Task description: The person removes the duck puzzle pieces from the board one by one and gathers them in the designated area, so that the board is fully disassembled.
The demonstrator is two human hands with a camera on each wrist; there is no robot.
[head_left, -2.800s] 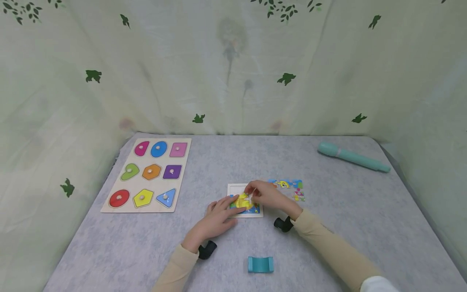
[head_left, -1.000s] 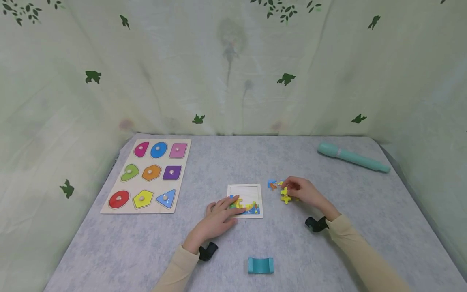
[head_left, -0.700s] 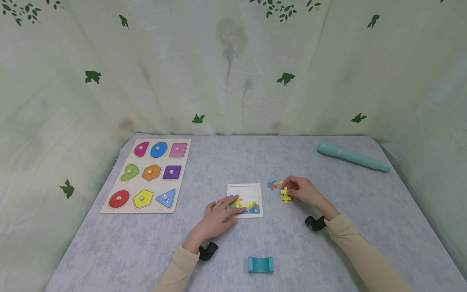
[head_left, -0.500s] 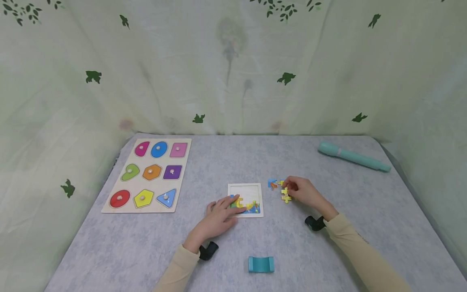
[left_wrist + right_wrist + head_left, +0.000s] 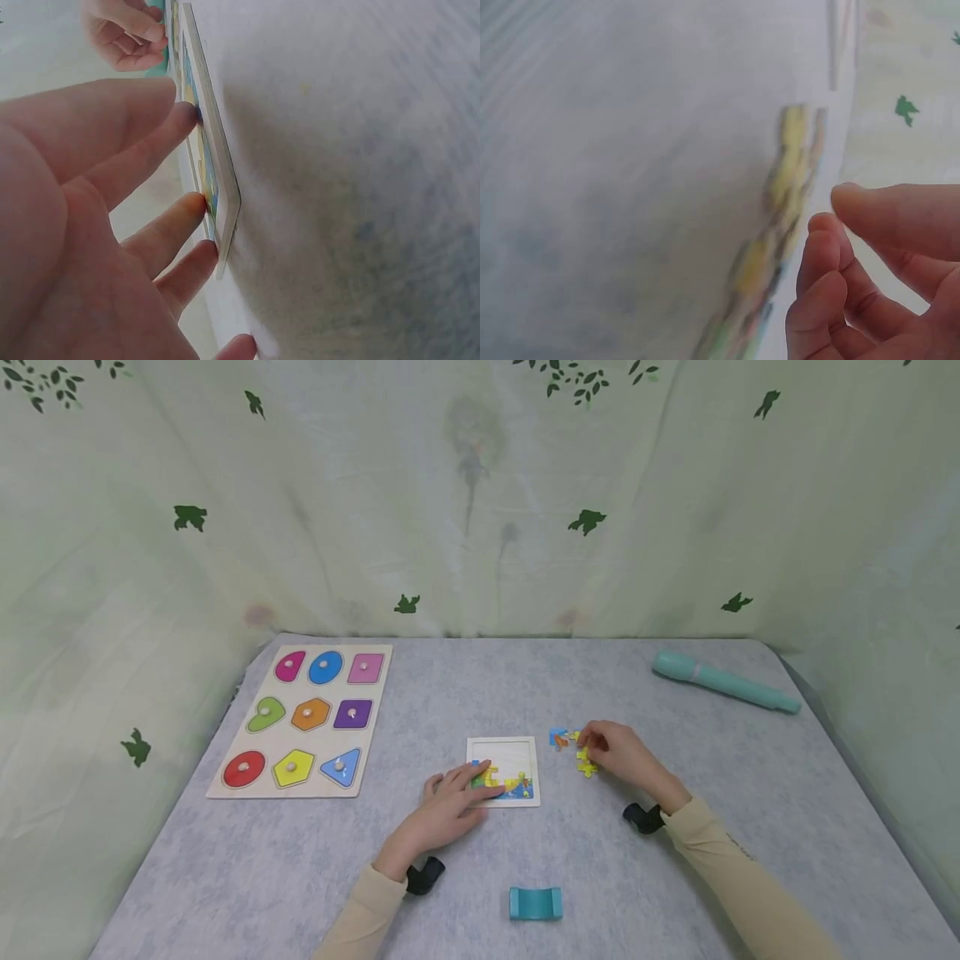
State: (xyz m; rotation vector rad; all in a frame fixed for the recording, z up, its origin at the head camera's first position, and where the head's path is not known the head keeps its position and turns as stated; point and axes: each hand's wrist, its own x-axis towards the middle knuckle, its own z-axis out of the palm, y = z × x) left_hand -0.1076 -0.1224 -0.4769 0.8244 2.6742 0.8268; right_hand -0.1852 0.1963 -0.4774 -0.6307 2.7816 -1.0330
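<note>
My left hand (image 5: pixel 444 806) rests with its fingers spread on the lower left of a small white-framed jigsaw tray (image 5: pixel 537 772). In the left wrist view its fingertips touch the tray's edge (image 5: pixel 213 127). Yellow and blue jigsaw pieces (image 5: pixel 517 790) fill the tray's lower part, and its upper part shows bare white. My right hand (image 5: pixel 622 753) hovers at the loose pieces right of the tray, fingers loosely bent. The right wrist view shows a gap between thumb and fingertips, with nothing seen in it. Yellow jigsaw pieces (image 5: pixel 586 768) lie beneath that hand, which partly hides others.
A blue-and-orange jigsaw piece (image 5: pixel 558 737) lies between tray and right hand. The shape-peg board (image 5: pixel 300 739) is at the left. A teal stick-like object (image 5: pixel 727 683) lies at the back right, and a teal curved holder (image 5: pixel 536 904) sits near the front.
My right hand has moved right, from over the tray to the loose pieces. Yellow pieces now lie there, and less yellow shows in the tray. My left hand has stayed put.
</note>
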